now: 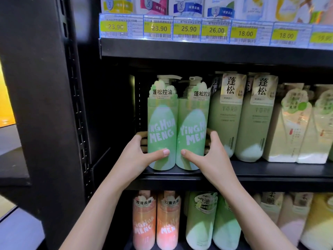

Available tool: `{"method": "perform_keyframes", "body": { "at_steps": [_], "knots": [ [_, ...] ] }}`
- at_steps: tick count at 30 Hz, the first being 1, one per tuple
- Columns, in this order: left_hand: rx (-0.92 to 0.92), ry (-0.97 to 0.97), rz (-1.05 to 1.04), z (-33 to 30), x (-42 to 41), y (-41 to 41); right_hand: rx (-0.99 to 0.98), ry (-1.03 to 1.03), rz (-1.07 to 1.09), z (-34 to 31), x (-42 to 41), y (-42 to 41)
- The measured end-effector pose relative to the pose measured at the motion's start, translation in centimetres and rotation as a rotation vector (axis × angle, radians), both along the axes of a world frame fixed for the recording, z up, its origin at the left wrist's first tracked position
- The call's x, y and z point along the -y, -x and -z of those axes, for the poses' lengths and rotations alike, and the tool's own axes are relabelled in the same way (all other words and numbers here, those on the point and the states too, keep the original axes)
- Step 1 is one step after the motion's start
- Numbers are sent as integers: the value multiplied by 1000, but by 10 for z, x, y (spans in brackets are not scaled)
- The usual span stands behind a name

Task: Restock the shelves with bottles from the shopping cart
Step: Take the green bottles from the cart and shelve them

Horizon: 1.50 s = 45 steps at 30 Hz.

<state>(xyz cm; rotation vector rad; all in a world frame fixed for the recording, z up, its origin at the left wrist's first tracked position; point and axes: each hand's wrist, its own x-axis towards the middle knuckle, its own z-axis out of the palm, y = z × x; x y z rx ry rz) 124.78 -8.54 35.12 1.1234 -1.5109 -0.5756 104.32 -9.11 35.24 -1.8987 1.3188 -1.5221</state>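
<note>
While the black middle shelf is carrying rows of bottles, two light green pump bottles are standing upright and touching at its left end. The left hand is gripping the left bottle, thumb across its front; the right hand is gripping the right bottle likewise.

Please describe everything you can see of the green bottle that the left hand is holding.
The left green bottle is a tall plastic-looking cylinder with a pale pump on top, a cloud-shaped collar tag with Chinese text, and white "YINGHUA MENG" lettering. It stands upright at the middle shelf front, against its twin. The left hand grips its lower part, thumb across the front.
</note>
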Motion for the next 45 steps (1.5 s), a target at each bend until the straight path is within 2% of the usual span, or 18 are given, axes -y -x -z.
{"method": "perform_keyframes", "body": {
  "at_steps": [10,17,35,38,41,45],
  "knots": [
    [246,56,-260,1,2,15,-57,10,181,1,-3,-7],
    [59,-83,-150,3,8,1,-56,80,249,4,-3,-9],
    [186,-34,-291,-2,-5,11,-110,103,379,7,-6,-13],
    [278,-26,-329,-5,-13,15,-123,59,375,5,-9,-14],
    [531,-37,-401,-2,-32,18,-140,-14,314,-1,-16,-12],
    [806,-46,-457,1,-66,17,-295,-114,278,-14,-32,-3]
  ]
}}
